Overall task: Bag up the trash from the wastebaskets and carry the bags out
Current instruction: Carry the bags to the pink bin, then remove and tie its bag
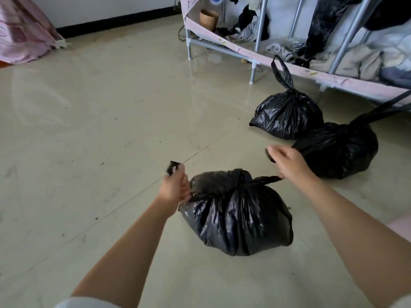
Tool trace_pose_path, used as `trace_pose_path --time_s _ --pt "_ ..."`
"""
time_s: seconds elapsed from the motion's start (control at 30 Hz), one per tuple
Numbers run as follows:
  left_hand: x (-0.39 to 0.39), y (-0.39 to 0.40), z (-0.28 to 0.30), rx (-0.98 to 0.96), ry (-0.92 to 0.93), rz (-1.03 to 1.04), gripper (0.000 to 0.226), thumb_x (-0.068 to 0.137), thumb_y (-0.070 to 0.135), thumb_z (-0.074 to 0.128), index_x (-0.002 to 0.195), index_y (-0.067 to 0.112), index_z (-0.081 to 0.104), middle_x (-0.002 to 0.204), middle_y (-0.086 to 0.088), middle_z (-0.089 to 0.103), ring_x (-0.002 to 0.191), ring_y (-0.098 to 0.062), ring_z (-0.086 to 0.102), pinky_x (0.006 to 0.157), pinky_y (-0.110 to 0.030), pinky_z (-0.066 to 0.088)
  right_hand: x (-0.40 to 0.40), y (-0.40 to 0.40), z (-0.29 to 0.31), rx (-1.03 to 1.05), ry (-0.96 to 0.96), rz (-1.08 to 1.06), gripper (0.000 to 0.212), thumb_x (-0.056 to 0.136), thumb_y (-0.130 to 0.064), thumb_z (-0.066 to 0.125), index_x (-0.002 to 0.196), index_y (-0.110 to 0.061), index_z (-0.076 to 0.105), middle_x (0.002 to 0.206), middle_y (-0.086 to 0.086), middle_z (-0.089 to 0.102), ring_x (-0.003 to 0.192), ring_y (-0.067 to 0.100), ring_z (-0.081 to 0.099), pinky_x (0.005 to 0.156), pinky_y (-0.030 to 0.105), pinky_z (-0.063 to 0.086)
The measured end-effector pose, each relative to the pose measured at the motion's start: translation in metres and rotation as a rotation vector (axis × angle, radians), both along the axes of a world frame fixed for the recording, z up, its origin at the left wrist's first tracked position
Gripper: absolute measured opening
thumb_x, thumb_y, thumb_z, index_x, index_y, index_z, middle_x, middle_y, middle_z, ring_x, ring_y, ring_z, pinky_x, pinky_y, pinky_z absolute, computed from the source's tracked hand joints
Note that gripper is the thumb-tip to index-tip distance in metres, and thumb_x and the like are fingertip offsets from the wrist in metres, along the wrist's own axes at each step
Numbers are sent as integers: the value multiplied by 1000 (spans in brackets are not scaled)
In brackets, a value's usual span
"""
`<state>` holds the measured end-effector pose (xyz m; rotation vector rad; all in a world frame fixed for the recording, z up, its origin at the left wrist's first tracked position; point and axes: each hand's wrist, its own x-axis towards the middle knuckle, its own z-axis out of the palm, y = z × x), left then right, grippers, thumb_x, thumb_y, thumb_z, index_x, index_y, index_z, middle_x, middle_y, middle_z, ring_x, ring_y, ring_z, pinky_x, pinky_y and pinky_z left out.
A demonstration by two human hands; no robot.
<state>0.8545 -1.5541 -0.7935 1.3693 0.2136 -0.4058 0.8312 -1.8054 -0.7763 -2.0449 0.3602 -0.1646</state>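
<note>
Trash bag (238, 216) sits mid-floor (100, 130), my left hand (174, 187) and right hand (287, 163) each clenched on a tie end, pulling apart. Two knotted bags (287, 114) by the wardrobe rack (251, 58).

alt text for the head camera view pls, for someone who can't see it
Two bare hands pull the tie ends of a full black trash bag apart on a tiled floor, left hand and right hand each gripping one end. Two more tied black bags sit beyond, beside a metal clothes rack.
</note>
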Motion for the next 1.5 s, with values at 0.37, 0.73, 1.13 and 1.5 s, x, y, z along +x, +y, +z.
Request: trace_pose_path --time_s 0.37,0.73,1.13,1.5 --pt "7 21 -33 758 -101 70 49 91 26 41 47 14 24 37 2 27 43 -18 21 45 -25 18 -16 -4 -28 -497 244 242 44 81 -44 59 55 -13 41 52 -2 40 55 18 42 48 28 25" --pt "-24 37 -67 649 117 -666 73 92 44 42 148 21 1 157 3 5 144 -18 7 116 -38 13 -14 4 -36 -752 692 627 35 85 -33 57 59 -12 45 55 -1 38 49 10 35 46 23 25" --pt "-7 -33 -5 220 -223 -118 38 100 17 30 78 2 59 63 5 67 68 -12 61 74 -23 48 -12 14 -24 -510 609 654 17 93 -23 44 83 -17 56 61 -4 56 43 -1 50 32 5 33" --pt "-3 -36 -2 934 -214 -804 45 80 22 59 116 3 41 101 -9 46 87 -22 49 67 -30 44 -14 1 -21 -81 658 492 12 89 -6 50 85 -11 60 65 -1 59 51 7 58 44 13 47"
